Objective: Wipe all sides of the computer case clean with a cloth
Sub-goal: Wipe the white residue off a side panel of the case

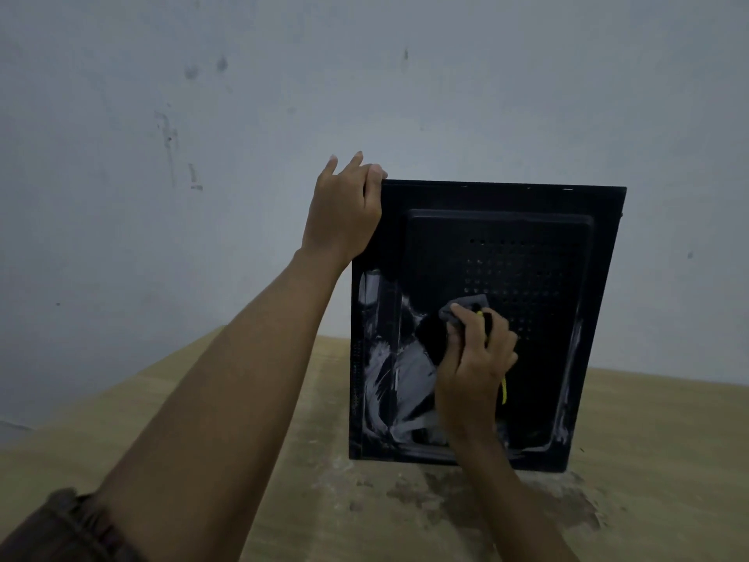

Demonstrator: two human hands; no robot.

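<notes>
Standing upright on the pale wooden surface [632,432], close to a grey-blue wall [364,75], one computer case [539,285] turned a broad side panel toward us. We saw a black metal shell with a raised rectangular field in its middle, pierced by a grid of small round vent holes. Whitish smears streaked the lower left part of the panel, and a thinner pale band ran down its right edge. Dark blotches stained the surface just in front of the case's base.

We counted one cloth [462,309], dark grey and bunched. The right hand [472,371] pressed it against the panel, just below the vent holes, its fingers [492,332] curled tightly round the wad. A thin yellow strand [503,393] hung beside that hand.

We counted two hands. The left hand [344,212] held the case's top left corner, some fingers hooked over the upper edge and two others lifted and slightly spread. A dark gathered sleeve [69,529] showed at the left arm's near end.
</notes>
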